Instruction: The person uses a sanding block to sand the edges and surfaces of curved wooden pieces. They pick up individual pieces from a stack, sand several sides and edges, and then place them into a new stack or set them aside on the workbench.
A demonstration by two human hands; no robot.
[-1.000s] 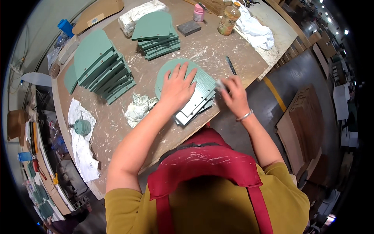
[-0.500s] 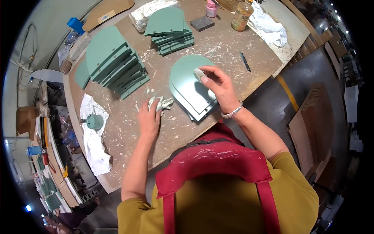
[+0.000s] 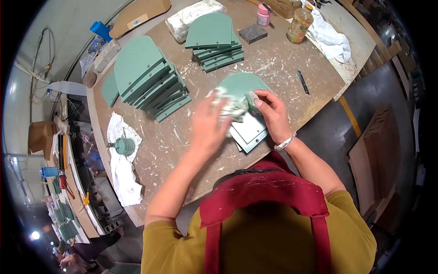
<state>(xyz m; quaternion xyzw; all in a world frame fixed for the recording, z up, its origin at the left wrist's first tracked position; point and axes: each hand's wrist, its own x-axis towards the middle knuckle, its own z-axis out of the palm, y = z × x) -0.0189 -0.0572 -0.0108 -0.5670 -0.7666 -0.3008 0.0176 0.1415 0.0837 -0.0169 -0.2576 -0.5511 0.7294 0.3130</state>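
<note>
My left hand (image 3: 207, 125) holds a crumpled, paint-stained rag (image 3: 232, 108) over a short stack of green arched panels (image 3: 244, 86) at the table's near edge. My right hand (image 3: 273, 114) pinches a small pale green block (image 3: 252, 101) right beside the rag, above the same stack. The rag and both hands hide much of the top panel. The hands almost touch each other.
A tall fanned stack of green arched panels (image 3: 148, 82) lies to the left, another stack (image 3: 214, 41) farther back. A green-stained cup (image 3: 124, 146) sits on a white cloth (image 3: 121, 169). A dark block (image 3: 253, 33), pink jar (image 3: 263, 15), bottle (image 3: 299, 23) and black pen (image 3: 303, 82) lie at the right.
My left hand picked up the rag from the table and carried it right onto the panel stack. My right hand stayed on the stack with the small block.
</note>
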